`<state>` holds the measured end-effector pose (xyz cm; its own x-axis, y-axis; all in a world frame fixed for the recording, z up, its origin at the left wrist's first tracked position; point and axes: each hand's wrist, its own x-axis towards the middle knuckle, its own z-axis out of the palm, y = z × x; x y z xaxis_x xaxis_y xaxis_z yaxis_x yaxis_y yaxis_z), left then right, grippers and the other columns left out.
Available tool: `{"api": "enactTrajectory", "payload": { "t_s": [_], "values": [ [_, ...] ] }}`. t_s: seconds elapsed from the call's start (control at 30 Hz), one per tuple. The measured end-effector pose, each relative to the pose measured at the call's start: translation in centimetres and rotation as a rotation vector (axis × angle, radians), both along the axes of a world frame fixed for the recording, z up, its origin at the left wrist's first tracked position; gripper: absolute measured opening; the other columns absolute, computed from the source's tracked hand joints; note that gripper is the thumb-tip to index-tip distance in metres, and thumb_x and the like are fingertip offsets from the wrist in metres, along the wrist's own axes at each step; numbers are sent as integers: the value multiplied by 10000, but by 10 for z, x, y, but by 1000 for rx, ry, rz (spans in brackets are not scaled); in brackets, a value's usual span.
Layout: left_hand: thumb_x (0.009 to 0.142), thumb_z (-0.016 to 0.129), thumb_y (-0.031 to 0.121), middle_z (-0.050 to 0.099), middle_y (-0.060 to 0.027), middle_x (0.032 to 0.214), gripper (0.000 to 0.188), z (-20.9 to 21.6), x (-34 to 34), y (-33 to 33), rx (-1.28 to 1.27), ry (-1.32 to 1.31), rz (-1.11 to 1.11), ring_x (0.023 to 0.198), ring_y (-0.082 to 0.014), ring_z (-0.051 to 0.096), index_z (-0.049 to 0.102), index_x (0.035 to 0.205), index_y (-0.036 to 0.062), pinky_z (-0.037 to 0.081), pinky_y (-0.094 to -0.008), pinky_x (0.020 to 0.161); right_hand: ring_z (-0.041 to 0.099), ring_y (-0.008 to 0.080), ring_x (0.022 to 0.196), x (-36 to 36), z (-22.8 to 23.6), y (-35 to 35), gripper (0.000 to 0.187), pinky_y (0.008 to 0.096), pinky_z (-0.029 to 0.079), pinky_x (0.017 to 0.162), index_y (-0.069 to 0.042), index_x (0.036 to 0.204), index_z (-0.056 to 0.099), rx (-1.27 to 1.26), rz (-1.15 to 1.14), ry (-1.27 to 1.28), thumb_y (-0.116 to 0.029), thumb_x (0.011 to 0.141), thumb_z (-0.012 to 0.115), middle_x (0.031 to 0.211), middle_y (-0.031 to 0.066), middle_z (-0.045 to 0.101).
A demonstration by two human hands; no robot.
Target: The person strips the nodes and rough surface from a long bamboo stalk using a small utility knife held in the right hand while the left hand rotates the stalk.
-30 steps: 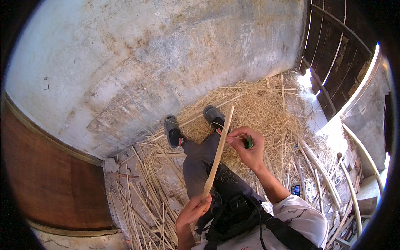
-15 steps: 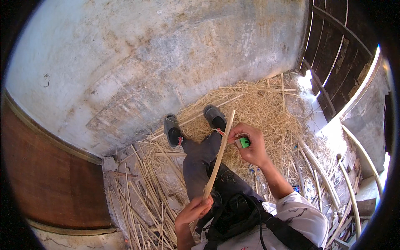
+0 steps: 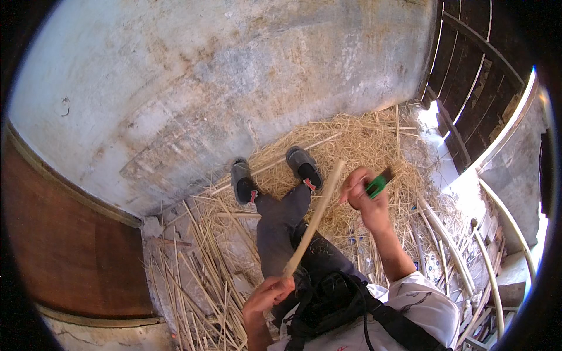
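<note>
My left hand is closed round the lower end of a pale bamboo strip, which slants up and away over my legs. To the right of the strip's far end, my right hand is raised, apart from it. It grips a green-handled knife with a dark end pointing up and to the right; motion blur hides its details. Part of the knife is covered by the fingers.
Pale shavings cover the floor around my shoes. Several thin bamboo strips lie at the left, and longer poles at the right. A stained wall rises ahead, with a brown panel at the left.
My right hand has moved right, away from the strip, and turned the knife so its dark end shows. The strip's far end has swung slightly right; my left hand keeps its hold.
</note>
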<state>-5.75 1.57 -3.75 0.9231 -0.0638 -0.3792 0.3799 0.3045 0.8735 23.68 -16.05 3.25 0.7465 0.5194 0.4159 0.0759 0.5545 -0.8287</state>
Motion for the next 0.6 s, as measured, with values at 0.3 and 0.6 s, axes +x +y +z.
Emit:
{"api": "enactTrajectory", "payload": {
  "t_s": [0.3,0.6],
  "values": [
    [1137,475,486,318,64,647,489,11,-3,12,-62,40,279,507,-42,248,519,843,98,191,-258,474,725,206,922,40,15,-26,344,337,545,775,-76,1295,601,-482,-619,-226,-113,981,735,961,92,727],
    [1110,536,481,368,57,698,447,20,14,-10,15,115,256,556,-49,306,571,937,70,225,-250,486,683,391,1088,-3,10,-5,447,501,563,898,-108,1292,678,-589,-337,-672,-332,927,806,1201,167,635]
  ]
}}
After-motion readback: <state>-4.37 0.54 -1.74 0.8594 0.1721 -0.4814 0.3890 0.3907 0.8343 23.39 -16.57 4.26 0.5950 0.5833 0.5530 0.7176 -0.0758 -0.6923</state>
